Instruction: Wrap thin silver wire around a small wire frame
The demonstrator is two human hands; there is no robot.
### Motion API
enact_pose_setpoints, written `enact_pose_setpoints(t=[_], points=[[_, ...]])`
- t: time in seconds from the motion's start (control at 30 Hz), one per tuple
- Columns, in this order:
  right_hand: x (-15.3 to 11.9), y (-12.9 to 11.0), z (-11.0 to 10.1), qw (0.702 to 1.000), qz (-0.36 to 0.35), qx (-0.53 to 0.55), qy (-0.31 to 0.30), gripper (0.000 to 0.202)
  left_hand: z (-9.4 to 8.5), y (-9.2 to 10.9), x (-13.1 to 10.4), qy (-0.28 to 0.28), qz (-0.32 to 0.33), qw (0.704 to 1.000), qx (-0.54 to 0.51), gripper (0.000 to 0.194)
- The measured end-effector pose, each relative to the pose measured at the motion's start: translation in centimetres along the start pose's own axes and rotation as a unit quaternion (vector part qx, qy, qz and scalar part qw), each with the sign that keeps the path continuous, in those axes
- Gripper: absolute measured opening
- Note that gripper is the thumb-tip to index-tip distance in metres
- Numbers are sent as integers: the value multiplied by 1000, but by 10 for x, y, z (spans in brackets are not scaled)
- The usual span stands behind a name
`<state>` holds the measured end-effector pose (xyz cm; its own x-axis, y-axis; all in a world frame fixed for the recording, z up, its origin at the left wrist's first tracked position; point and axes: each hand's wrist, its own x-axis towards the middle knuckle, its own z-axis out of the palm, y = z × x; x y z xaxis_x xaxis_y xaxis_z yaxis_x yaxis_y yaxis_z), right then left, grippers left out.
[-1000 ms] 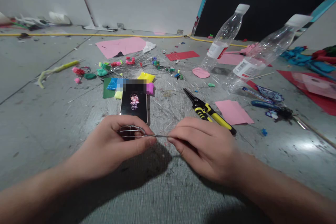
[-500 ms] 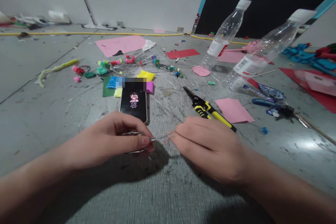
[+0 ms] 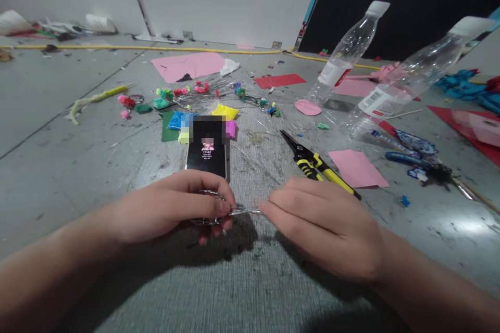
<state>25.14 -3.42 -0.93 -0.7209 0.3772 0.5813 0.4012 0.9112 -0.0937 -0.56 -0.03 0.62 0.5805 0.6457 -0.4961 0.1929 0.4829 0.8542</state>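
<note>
Thin silvery wire spans two pinches: if either slackened, strands could spring apart; too hard a left squeeze could flatten the loops.
The looped part sits inside the curl of the left fingers, clamped on it; straight strands run to the right fingers, closed on their ends, above the floor, with the phone just beyond, toward the floor's far edge.

Shiny metal wire; glossy plastic bottles.
</note>
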Motion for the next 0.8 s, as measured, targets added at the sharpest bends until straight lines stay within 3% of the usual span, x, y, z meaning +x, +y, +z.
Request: enact_pose_setpoints(t=[0.27, 0.57, 0.8], points=[[-1, -1, -4, 999, -5, -9, -35, 40, -1, 0, 2, 5, 35, 999, 40, 9], [1, -1, -1, 1000, 12, 6, -19, 44, -2, -1, 1, 2, 30, 999, 39, 12], [2, -5, 0, 999, 45, -20, -19, 48, 2, 3, 1, 22, 72, 994, 84, 12]])
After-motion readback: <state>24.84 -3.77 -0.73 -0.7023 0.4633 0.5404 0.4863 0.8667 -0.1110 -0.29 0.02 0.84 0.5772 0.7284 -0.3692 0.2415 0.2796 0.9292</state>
